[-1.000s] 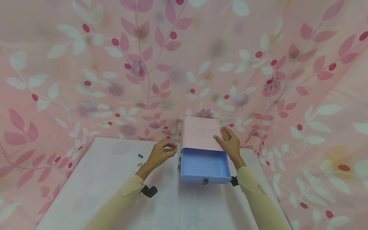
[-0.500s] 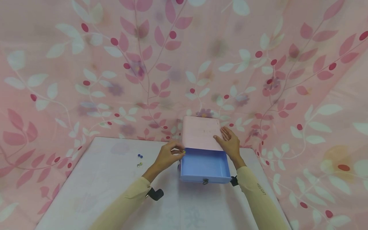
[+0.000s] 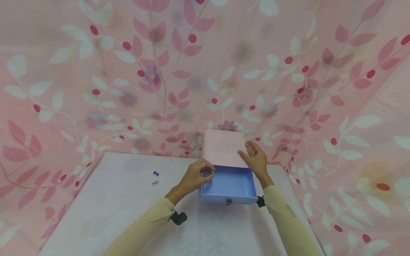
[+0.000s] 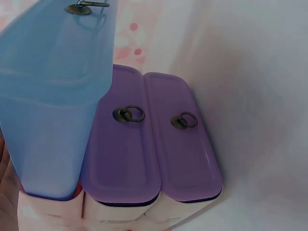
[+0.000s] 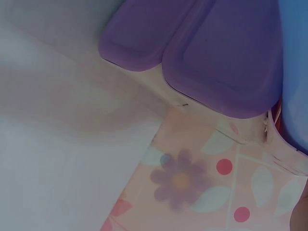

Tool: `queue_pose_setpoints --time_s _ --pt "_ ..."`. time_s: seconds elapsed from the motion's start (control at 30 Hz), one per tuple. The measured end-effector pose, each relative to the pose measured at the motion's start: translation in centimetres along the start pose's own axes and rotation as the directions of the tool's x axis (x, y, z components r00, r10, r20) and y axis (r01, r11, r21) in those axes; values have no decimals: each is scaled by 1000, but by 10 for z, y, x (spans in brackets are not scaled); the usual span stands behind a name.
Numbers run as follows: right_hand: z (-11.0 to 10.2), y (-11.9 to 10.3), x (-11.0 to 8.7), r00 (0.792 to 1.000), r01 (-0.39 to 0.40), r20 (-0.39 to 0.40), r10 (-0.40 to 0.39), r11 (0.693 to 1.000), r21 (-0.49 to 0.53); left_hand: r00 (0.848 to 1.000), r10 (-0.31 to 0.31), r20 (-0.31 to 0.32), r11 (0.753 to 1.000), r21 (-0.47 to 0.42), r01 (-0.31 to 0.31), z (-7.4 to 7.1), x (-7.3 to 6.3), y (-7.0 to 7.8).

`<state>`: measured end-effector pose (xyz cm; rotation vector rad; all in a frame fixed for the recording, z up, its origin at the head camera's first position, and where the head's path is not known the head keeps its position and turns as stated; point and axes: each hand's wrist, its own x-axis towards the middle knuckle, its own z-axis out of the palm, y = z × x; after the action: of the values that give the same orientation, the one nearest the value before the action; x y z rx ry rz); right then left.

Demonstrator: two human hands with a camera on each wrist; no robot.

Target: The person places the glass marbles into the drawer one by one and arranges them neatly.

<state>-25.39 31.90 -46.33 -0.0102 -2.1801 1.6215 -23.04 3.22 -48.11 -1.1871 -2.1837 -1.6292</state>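
A small pink drawer cabinet has its top blue drawer pulled out toward me. My left hand pinches a small yellow-green marble between thumb and fingertips, over the drawer's left side. My right hand rests on the cabinet's right edge, thumb on the top and straight fingers along the side. Two purple drawers, one beside the blue drawer and another at the end, are pushed in, as the left wrist view shows; each has a ring pull. The marble is out of sight in both wrist views.
Two blue marbles and a yellow and clear pair of marbles lie on the white table, left of the cabinet. A pink floral cloth hangs behind and at both sides.
My left hand has moved right with the marble, from beside the cabinet to over the open blue drawer. The right hand has stayed on the cabinet.
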Motion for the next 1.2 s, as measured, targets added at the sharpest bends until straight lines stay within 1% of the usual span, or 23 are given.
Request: queue_pose_setpoints --time_s 0.17,0.27,0.43,0.5,0.57,0.7,0.77,0.87,1.03,1.1,1.2 --pt "1 1 0 1000 10 11 -10 1000 8 1000 11 -16 999 51 -10 2 3 4" --pt "0 0 0 1000 9 2 -9 1000 -5 1000 20 -3 998 63 -20 5 5 4" --pt "1 -1 0 1000 -2 -4 2 1000 -6 997 53 54 996 75 -57 13 9 6" --pt "2 -1 -1 1000 -9 -1 9 1000 -3 994 60 87 992 103 -69 16 9 8" --pt "2 -1 -1 1000 -13 3 13 1000 -6 990 58 131 985 151 -77 19 9 10" --pt "2 -2 -1 1000 -13 -1 13 1000 3 975 31 219 956 280 -93 23 9 12" --pt "1 -1 -1 1000 -12 -8 12 1000 9 970 18 242 941 325 -98 24 9 13" --pt "1 -1 0 1000 -10 -14 10 1000 9 965 3 263 926 364 -102 25 9 14" --pt "0 -2 -1 1000 -4 -5 4 1000 8 942 -21 336 870 471 -149 25 9 15" --pt "0 -8 -3 1000 -7 5 7 1000 23 933 -29 359 852 497 -165 25 10 16" --pt "-1 -23 -7 1000 -6 22 5 999 43 926 -41 376 841 512 -171 24 11 19"
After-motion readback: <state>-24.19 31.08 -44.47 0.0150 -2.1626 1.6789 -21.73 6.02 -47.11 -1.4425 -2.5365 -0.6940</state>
